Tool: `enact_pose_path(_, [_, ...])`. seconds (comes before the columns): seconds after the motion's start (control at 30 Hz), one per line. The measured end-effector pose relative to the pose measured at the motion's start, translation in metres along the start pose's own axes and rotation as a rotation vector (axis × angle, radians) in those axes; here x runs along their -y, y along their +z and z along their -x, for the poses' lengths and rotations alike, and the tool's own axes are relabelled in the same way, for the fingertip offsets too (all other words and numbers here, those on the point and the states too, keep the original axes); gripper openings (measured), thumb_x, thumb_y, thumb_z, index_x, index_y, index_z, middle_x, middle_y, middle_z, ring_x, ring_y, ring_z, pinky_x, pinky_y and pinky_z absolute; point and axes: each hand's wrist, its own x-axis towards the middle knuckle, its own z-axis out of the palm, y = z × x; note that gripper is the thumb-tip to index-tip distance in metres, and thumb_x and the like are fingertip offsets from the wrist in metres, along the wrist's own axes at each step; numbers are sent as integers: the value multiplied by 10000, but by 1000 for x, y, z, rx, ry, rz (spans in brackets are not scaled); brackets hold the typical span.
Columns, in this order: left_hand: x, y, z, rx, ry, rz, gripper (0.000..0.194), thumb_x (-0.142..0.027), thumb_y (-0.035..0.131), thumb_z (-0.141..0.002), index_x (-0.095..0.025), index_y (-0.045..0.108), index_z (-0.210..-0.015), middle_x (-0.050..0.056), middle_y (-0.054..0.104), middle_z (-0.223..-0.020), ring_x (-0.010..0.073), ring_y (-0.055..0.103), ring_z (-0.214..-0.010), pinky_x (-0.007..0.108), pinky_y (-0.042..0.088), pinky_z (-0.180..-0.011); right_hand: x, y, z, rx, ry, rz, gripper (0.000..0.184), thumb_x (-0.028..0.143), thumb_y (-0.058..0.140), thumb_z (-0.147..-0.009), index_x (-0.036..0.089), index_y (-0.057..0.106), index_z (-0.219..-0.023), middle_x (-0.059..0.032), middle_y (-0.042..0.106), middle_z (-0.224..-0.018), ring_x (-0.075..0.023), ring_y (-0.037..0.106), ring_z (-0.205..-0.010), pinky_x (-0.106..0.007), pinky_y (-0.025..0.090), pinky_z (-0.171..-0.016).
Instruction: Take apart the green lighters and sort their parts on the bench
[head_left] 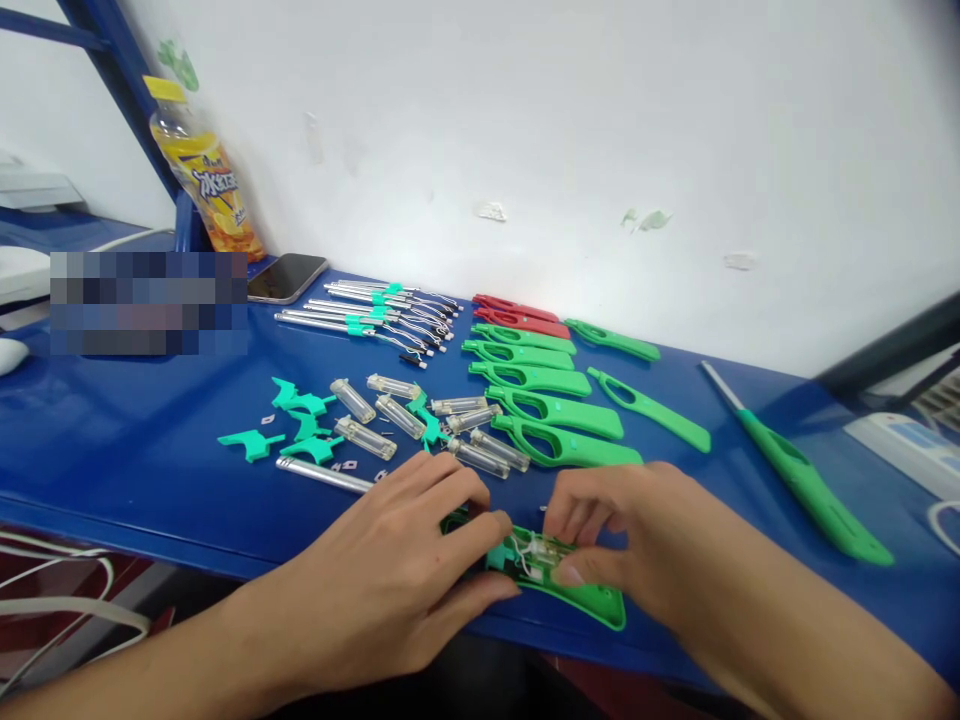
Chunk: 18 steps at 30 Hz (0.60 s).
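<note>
Both my hands work on a green lighter shell half [592, 600] lying at the near edge of the blue table [112, 440]. My left hand [405, 570] presses down on its left end, fingers curled over the shell and a metal tube [322, 474] that sticks out to the left. My right hand [637, 540] pinches the white wires and clear insert [536, 555] seated inside the shell.
Beyond my hands lie clear fuel tanks [397, 415], teal triggers [300, 420], metal tubes with wires [367, 315], rows of green shells [555, 410] and red shells [517, 315]. An assembled green lighter [810, 485] lies right. A phone [289, 277] and juice bottle [206, 185] stand at the back left.
</note>
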Motion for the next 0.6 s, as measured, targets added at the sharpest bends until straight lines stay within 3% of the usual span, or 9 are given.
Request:
enact_pose_path(0.33, [1,-1,0,88,56,-32,216,-294,527,-1172,-199,697,-1267,88,640,-1168,283,601,-1034,473,488,-974,-7,5,1,11,-11,3,286,47,888,-733,267,705,-723,57,804,-735,-188,783,-766,-260,602,-736])
enact_pose_path(0.6, [1,-1,-3,78,80,-50,209,-281,529,-1173,-220,700,-1276,79,645,-1168,273,599,-1028,447,467,-977,-1,1,2,-11,-22,19,289,43,887,-721,269,708,-701,57,813,-731,-185,791,-744,-246,594,-690])
